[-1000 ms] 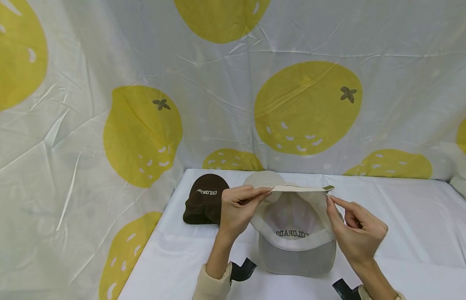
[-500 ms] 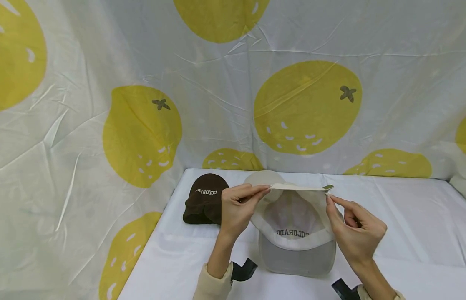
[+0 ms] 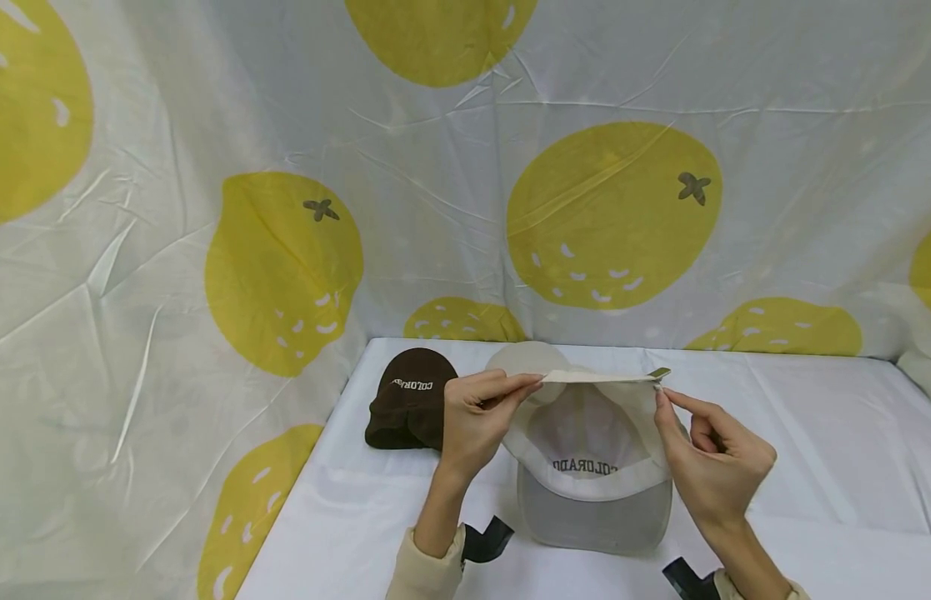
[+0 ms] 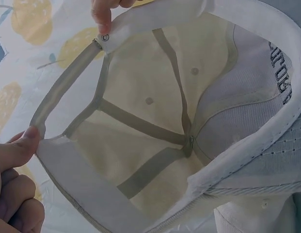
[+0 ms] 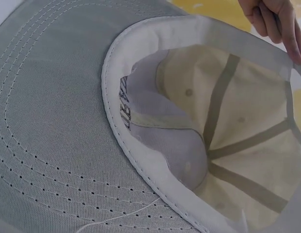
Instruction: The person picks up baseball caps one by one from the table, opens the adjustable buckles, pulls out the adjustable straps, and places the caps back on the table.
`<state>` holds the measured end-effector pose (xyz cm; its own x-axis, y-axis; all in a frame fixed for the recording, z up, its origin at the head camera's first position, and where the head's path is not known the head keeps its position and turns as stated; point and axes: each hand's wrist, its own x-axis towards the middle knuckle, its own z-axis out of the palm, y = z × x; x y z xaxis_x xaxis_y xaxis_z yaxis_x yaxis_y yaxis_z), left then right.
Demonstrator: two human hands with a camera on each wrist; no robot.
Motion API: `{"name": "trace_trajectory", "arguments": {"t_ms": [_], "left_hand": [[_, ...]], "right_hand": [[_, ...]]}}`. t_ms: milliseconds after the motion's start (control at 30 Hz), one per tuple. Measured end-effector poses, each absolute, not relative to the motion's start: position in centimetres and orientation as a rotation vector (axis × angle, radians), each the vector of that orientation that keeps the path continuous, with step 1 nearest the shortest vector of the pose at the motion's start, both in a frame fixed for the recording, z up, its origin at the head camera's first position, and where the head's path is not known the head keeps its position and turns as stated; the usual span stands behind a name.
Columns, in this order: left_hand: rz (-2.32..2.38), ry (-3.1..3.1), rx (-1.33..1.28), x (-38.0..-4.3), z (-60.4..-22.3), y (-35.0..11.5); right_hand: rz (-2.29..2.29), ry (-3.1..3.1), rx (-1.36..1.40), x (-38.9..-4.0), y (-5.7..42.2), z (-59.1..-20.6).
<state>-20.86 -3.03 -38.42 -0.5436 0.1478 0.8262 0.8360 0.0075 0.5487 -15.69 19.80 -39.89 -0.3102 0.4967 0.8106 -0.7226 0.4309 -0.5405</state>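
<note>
A cream baseball cap (image 3: 585,433) with a grey brim (image 3: 596,512) stands with its hollow inside facing me, the lettering reversed. My left hand (image 3: 476,417) pinches the left end of its back strap (image 3: 596,377) between thumb and fingers. At the other end, my right hand (image 3: 716,458) pinches the cap's edge just below a small metal buckle (image 3: 660,374). The strap is stretched straight between both hands. In the left wrist view, the strap (image 4: 68,85) bridges the back opening, and a fingertip of the right hand (image 4: 105,14) touches beside a small round eyelet.
A dark brown cap (image 3: 414,392) with white lettering lies left of my left hand, partly hidden by it. Behind the cream cap, a pale rounded crown (image 3: 528,357) shows. White cloth covers the table (image 3: 825,467), and a lemon-print curtain (image 3: 450,208) hangs behind it.
My right hand has shifted very slightly to the right, and the buckle tips up a little more. The strap dips slightly after rising; both hands keep their pinch.
</note>
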Motion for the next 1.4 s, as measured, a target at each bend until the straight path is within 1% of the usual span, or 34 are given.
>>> {"name": "trace_trajectory", "arguments": {"t_ms": [200, 433, 600, 933, 1400], "left_hand": [[-1.537, -1.721, -1.054, -21.1, -38.4, -3.4], [-1.601, -1.73, -1.045, -21.1, -38.4, -4.0], [-1.613, -1.739, -1.08, -21.2, -38.4, -3.9], [-1.61, -1.761, -1.139, -21.3, -38.5, -4.0], [-1.613, -1.796, -1.167, -21.2, -38.4, -4.2]], "right_hand": [[1.254, -1.442, 0.188, -15.7, 19.9, -39.9], [1.254, -1.439, 0.176, -15.6, 20.0, -39.7], [1.216, -1.424, 0.255, -15.8, 19.9, -39.8], [1.167, -1.345, 0.505, -16.3, 19.9, -40.4], [1.081, -1.43, 0.561, -16.3, 20.4, -40.8]]}}
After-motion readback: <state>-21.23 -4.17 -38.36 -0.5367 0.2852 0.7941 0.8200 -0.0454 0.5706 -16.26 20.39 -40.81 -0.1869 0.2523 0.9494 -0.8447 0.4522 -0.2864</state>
